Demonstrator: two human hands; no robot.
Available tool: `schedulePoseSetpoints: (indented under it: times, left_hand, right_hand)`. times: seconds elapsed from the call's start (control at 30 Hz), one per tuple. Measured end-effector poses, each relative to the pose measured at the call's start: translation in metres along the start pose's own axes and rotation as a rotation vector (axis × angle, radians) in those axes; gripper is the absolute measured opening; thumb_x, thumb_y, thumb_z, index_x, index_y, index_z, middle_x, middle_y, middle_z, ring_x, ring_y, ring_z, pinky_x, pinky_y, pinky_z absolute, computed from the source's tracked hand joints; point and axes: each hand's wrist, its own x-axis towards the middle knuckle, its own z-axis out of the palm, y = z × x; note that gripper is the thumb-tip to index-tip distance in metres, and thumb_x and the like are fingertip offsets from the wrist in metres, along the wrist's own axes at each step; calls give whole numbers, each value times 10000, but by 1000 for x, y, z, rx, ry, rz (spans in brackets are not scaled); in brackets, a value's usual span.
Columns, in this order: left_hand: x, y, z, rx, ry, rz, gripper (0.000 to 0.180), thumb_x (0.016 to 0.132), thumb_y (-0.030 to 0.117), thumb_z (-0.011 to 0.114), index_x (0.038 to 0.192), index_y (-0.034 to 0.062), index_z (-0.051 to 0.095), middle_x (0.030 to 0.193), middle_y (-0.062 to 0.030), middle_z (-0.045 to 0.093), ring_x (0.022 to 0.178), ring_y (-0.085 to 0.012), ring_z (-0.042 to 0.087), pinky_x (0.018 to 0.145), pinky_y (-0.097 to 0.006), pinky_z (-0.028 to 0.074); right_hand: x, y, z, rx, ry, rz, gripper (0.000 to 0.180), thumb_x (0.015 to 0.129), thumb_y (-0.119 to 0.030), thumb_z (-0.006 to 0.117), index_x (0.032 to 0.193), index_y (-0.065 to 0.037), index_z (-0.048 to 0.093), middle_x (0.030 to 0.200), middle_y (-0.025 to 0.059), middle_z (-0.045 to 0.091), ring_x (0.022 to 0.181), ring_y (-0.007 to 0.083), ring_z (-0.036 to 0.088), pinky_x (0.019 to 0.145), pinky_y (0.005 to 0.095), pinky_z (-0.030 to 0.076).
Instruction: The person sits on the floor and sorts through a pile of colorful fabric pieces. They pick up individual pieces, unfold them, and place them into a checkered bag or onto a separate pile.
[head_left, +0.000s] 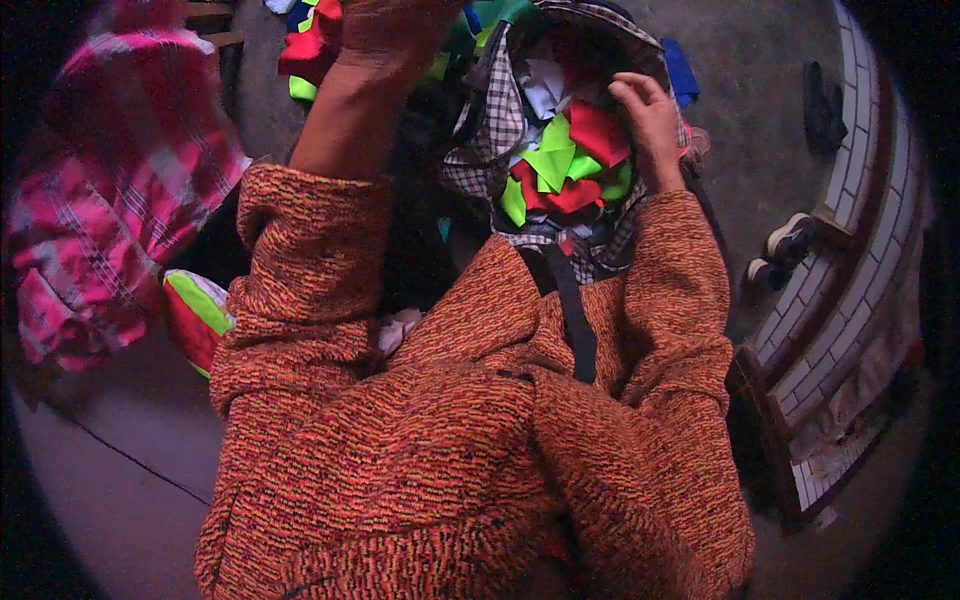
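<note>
A grey-and-white checked cloth bag [500,110] lies open in front of me, filled with fabric scraps in red and neon green [550,155]. My right hand [648,115] is over the bag's right side, its fingers loosely bent and slightly apart, with nothing visible in them. My left hand [400,30] reaches forward to the upper edge of the view, left of the bag. Its fingers are cut off or hidden there. Near it lies a pile of red, green and blue cloth pieces [312,45]. A dark strap [572,310] runs from the bag toward my lap.
Pink-and-grey checked cloth [130,190] hangs or lies at the left. Close to my left elbow is a red, green and white cloth item [195,315]. Shoes [785,245] and a dark slipper [822,105] lie on the right, beside a white-tiled step [850,230]. Blue cloth [680,72] sits beyond the bag.
</note>
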Motion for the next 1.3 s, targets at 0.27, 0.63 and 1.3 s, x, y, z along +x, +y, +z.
schedulePoseSetpoints:
  times: [0.27, 0.63, 1.3]
  left_hand:
    - [-39, 33, 25, -243, -553, -175, 253, 692, 76, 568, 939, 22, 577, 818, -143, 591, 738, -293, 605, 640, -356, 486]
    - [-69, 87, 21, -207, -1167, 6, 169, 686, 154, 580, 815, 46, 560, 764, -81, 562, 708, -248, 582, 653, -422, 406]
    - [-37, 47, 27, -96, -855, -74, 198, 750, 167, 614, 909, 59, 563, 863, -127, 585, 800, -349, 582, 668, -427, 473]
  right_hand:
    - [18, 152, 41, -920, -96, -118, 708, 587, -391, 782, 1183, -104, 530, 1180, 214, 534, 1057, 353, 538, 843, 445, 449]
    - [-7, 182, 56, -1363, -424, 93, 658, 584, -310, 777, 1172, -127, 547, 1119, 184, 569, 1004, 323, 567, 827, 416, 462]
    - [-21, 111, 5, -1065, -264, -216, 604, 577, -163, 768, 1151, -168, 578, 1010, 128, 634, 907, 269, 621, 796, 362, 484]
